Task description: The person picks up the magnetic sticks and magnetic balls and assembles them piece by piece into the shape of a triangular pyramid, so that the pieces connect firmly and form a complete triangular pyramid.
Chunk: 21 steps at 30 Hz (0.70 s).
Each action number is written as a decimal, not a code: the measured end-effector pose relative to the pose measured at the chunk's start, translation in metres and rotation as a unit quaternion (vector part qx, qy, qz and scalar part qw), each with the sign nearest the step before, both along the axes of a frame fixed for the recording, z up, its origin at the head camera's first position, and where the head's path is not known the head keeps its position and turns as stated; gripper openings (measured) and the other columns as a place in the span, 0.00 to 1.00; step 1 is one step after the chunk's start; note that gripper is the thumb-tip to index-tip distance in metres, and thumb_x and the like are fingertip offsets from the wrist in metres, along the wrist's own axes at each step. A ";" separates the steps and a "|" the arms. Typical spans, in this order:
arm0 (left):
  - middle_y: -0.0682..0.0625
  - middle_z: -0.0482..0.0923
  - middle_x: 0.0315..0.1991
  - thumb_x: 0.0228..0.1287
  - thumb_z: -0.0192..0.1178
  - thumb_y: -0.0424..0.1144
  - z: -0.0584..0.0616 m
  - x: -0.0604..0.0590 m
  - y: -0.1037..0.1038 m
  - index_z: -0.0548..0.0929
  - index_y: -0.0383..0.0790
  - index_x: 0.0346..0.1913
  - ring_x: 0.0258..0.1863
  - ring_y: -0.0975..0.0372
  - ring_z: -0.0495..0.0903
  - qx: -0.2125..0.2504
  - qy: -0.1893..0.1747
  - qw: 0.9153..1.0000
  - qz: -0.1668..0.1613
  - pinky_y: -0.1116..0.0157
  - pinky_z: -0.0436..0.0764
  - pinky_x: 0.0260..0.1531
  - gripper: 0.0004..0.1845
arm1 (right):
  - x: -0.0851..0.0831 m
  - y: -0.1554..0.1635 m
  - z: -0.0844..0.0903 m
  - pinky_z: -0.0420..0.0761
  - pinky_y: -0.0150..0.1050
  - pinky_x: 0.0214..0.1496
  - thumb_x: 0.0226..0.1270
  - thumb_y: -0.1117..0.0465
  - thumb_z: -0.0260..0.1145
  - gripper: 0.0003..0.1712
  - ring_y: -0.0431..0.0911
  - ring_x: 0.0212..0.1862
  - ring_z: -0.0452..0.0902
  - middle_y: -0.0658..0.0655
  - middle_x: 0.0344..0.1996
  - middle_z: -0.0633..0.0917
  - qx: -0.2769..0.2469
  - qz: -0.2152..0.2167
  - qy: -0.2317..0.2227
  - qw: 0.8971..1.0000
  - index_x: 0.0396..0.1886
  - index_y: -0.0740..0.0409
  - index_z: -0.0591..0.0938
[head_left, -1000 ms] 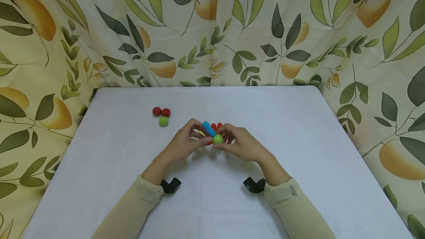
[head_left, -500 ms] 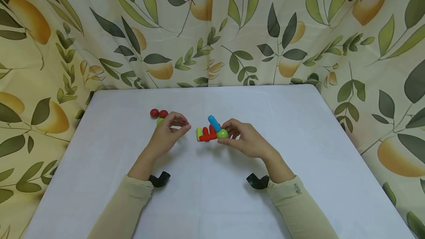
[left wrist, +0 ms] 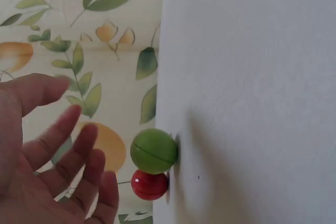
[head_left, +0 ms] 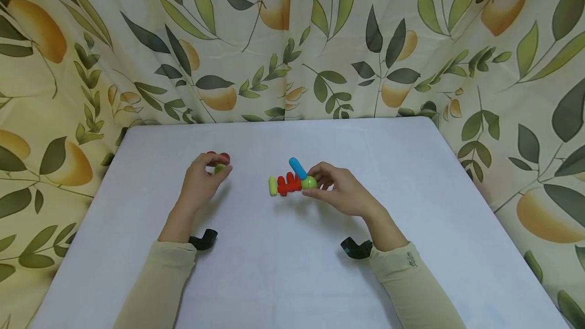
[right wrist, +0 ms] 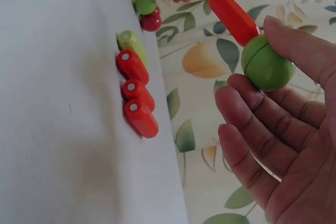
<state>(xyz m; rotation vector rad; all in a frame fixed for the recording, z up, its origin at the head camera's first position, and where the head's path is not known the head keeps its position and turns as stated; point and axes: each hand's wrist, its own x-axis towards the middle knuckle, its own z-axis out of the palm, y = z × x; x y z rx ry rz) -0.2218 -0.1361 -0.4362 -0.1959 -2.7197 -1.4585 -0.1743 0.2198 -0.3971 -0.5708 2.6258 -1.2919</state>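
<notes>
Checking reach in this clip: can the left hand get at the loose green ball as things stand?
Probably yes. The left hand is open right beside the green ball, fingers spread toward it with nothing between. A red ball touches the green one but lies off to its side.

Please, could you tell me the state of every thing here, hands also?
Left hand, open, near the loose green ball, not gripping it.
Right hand, fingers pinch the held green ball.
Blue rod, tilted up from the held green ball.
Red rods, side by side, yellow-green piece at their end.
Red ball, on the table, touching the loose green ball.
</notes>
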 end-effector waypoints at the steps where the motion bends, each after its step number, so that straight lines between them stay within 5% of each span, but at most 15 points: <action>1: 0.41 0.78 0.56 0.71 0.66 0.42 0.000 -0.001 -0.001 0.84 0.38 0.55 0.60 0.48 0.74 -0.013 -0.007 1.000 0.007 0.50 0.74 0.58 0.16 | 0.000 0.001 0.000 0.82 0.41 0.47 0.66 0.52 0.76 0.20 0.46 0.44 0.80 0.49 0.40 0.86 0.001 -0.001 0.001 1.000 0.53 0.51 0.81; 10: 0.36 0.66 0.69 0.67 0.64 0.40 0.001 -0.002 -0.009 0.79 0.38 0.63 0.69 0.41 0.62 -0.084 -0.071 0.994 0.016 0.39 0.69 0.64 0.23 | -0.002 0.002 0.004 0.82 0.44 0.48 0.66 0.52 0.76 0.20 0.47 0.44 0.80 0.50 0.40 0.86 -0.003 0.001 0.013 1.000 0.53 0.52 0.81; 21: 0.35 0.67 0.63 0.68 0.65 0.39 -0.003 0.001 -0.006 0.79 0.35 0.61 0.61 0.42 0.72 -0.113 -0.069 0.991 -0.002 0.43 0.73 0.62 0.21 | -0.001 0.003 0.003 0.82 0.42 0.48 0.66 0.52 0.76 0.20 0.47 0.44 0.80 0.50 0.40 0.86 -0.001 0.000 0.006 1.000 0.52 0.51 0.81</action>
